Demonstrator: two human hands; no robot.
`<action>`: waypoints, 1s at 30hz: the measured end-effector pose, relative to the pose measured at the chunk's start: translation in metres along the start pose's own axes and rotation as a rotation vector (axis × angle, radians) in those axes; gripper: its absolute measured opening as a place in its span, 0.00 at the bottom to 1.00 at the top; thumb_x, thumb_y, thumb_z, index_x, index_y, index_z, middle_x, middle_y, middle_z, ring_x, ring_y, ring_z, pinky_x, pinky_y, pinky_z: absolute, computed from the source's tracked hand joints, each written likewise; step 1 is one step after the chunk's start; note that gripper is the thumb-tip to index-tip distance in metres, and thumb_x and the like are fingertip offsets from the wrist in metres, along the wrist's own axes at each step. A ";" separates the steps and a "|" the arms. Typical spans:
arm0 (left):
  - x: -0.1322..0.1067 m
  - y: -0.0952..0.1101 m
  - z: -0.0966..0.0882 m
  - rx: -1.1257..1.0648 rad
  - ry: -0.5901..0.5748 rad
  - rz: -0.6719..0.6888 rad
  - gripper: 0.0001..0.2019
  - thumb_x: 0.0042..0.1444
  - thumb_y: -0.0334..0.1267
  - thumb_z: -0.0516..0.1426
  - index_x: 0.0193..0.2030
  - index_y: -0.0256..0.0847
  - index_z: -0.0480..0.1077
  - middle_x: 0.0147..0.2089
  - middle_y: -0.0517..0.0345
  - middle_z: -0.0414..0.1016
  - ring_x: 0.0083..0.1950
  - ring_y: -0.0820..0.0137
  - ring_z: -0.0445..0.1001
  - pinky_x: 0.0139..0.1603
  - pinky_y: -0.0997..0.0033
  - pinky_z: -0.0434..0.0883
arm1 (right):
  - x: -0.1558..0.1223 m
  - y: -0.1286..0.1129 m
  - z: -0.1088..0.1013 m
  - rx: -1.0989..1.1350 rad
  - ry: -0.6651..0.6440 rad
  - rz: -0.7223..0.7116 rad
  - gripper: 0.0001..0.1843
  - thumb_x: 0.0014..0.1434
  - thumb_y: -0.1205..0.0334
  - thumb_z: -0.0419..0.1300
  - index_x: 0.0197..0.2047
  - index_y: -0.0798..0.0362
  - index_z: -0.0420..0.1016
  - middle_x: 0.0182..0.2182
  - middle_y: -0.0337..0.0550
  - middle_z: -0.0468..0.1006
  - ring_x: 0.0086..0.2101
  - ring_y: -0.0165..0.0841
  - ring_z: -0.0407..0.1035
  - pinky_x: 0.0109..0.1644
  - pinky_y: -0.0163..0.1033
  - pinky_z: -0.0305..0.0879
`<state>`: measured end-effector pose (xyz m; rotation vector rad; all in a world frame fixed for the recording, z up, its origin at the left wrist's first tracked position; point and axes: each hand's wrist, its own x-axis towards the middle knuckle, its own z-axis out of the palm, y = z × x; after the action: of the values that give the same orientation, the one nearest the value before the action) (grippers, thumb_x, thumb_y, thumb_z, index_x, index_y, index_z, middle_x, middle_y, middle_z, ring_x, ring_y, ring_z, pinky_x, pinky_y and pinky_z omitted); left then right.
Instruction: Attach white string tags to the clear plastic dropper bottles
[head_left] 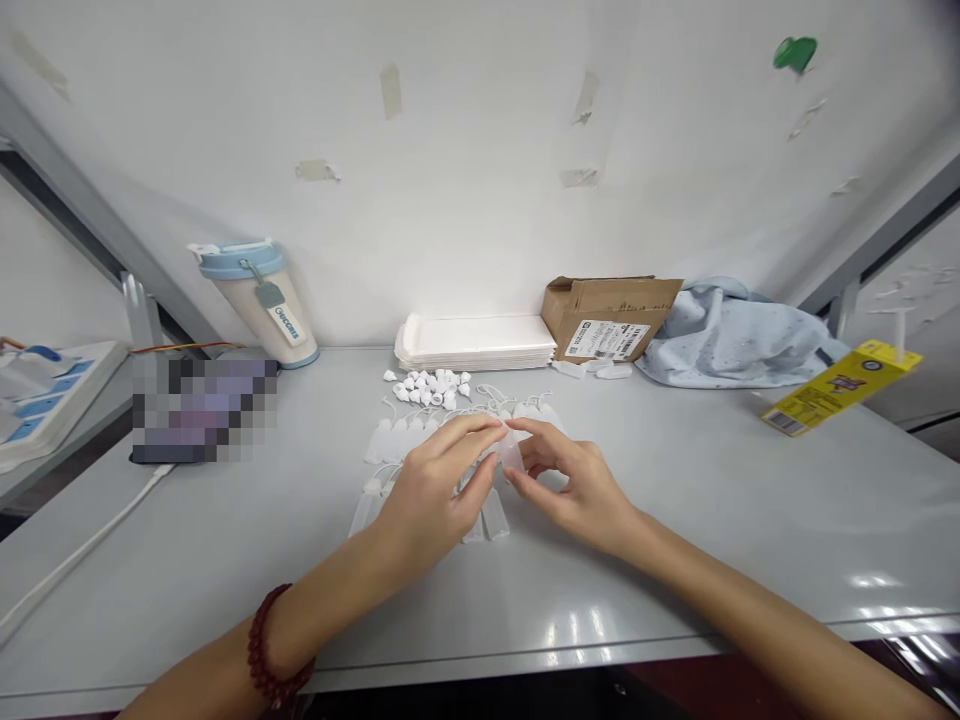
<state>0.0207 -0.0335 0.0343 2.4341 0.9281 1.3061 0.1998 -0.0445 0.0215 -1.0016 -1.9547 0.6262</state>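
A small translucent plastic sleeve [512,455] is held up just above the table, between my two hands. My right hand [581,480] grips it with thumb and fingertips from the right. From the left, my left hand [442,475] closes its fingertips on the upper end of the same sleeve. Beneath and beyond the hands lie rows of similar translucent sleeves [405,438] with thin white cord loops; my left hand hides part of them. One more sleeve [495,515] lies below my fingers. Several small white caps [435,388] form a loose pile behind the rows.
At the back stand a stack of white trays [480,342], an opened cardboard box [607,320] and a light blue cloth [727,340]. A yellow drink carton [840,388] is on the right. Left are a tumbler [262,305], a phone [202,410] with its cable [82,550], and a power strip [60,400].
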 end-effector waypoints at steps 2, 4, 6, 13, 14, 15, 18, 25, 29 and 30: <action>0.000 0.000 0.000 0.011 -0.013 -0.009 0.14 0.57 0.25 0.52 0.49 0.35 0.70 0.47 0.49 0.73 0.49 0.69 0.71 0.49 0.68 0.72 | 0.000 0.001 0.000 0.014 0.008 0.001 0.22 0.57 0.66 0.55 0.55 0.52 0.60 0.26 0.36 0.71 0.26 0.27 0.65 0.32 0.34 0.71; 0.000 0.000 0.000 0.017 -0.017 -0.020 0.14 0.57 0.25 0.52 0.49 0.37 0.70 0.47 0.49 0.73 0.49 0.68 0.71 0.48 0.66 0.72 | 0.000 0.002 0.001 0.022 0.019 0.006 0.21 0.57 0.66 0.55 0.54 0.52 0.61 0.25 0.36 0.71 0.26 0.27 0.65 0.32 0.35 0.71; 0.000 0.000 0.000 0.019 -0.017 -0.028 0.15 0.57 0.26 0.52 0.50 0.38 0.70 0.46 0.50 0.73 0.48 0.67 0.71 0.47 0.65 0.72 | 0.001 0.002 0.001 0.025 0.031 0.011 0.20 0.57 0.66 0.55 0.53 0.52 0.61 0.25 0.36 0.71 0.26 0.27 0.65 0.32 0.35 0.71; 0.000 0.000 0.000 0.019 -0.042 -0.027 0.16 0.57 0.26 0.51 0.51 0.39 0.68 0.48 0.50 0.73 0.49 0.66 0.71 0.49 0.63 0.72 | 0.001 0.000 0.000 0.033 0.059 0.041 0.18 0.57 0.63 0.56 0.52 0.52 0.63 0.25 0.37 0.72 0.26 0.28 0.66 0.33 0.37 0.72; 0.000 0.000 0.000 0.018 -0.047 -0.028 0.16 0.57 0.27 0.51 0.52 0.39 0.68 0.48 0.50 0.73 0.50 0.66 0.71 0.50 0.63 0.72 | 0.001 0.001 0.000 0.036 0.061 0.041 0.18 0.57 0.63 0.56 0.51 0.52 0.63 0.25 0.37 0.73 0.26 0.28 0.67 0.33 0.37 0.72; 0.000 0.000 0.000 0.018 -0.053 -0.031 0.16 0.57 0.27 0.51 0.52 0.39 0.68 0.48 0.49 0.73 0.50 0.66 0.71 0.50 0.63 0.72 | 0.001 0.001 0.000 0.039 0.063 0.041 0.18 0.57 0.63 0.56 0.51 0.52 0.64 0.25 0.37 0.73 0.26 0.28 0.67 0.33 0.37 0.72; 0.000 0.000 -0.001 0.014 -0.063 -0.035 0.16 0.58 0.27 0.51 0.52 0.38 0.68 0.48 0.49 0.73 0.50 0.66 0.71 0.49 0.64 0.72 | 0.001 0.002 0.000 0.055 0.070 0.050 0.18 0.57 0.62 0.57 0.51 0.53 0.64 0.25 0.37 0.73 0.26 0.28 0.68 0.33 0.37 0.72; 0.001 0.000 -0.001 -0.041 -0.051 -0.072 0.15 0.57 0.28 0.52 0.50 0.38 0.70 0.47 0.51 0.76 0.49 0.65 0.72 0.49 0.62 0.72 | 0.003 0.002 -0.001 0.103 0.089 0.093 0.16 0.57 0.61 0.58 0.49 0.53 0.65 0.27 0.39 0.75 0.27 0.29 0.71 0.32 0.37 0.73; 0.005 0.004 -0.004 -0.109 -0.055 -0.315 0.10 0.56 0.36 0.55 0.43 0.42 0.73 0.44 0.55 0.77 0.40 0.67 0.75 0.36 0.67 0.75 | 0.002 0.006 0.000 -0.049 0.112 -0.021 0.16 0.57 0.62 0.57 0.50 0.52 0.66 0.25 0.38 0.74 0.26 0.28 0.69 0.30 0.35 0.71; 0.006 0.005 -0.005 -0.126 -0.055 -0.381 0.08 0.56 0.38 0.56 0.41 0.42 0.74 0.42 0.56 0.78 0.38 0.67 0.75 0.34 0.69 0.75 | 0.001 0.007 0.001 -0.109 0.121 -0.073 0.16 0.58 0.62 0.57 0.50 0.52 0.66 0.26 0.39 0.74 0.26 0.28 0.68 0.30 0.35 0.71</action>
<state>0.0214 -0.0341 0.0432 2.0578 1.1835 1.1180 0.2019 -0.0398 0.0162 -1.0062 -1.9248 0.4129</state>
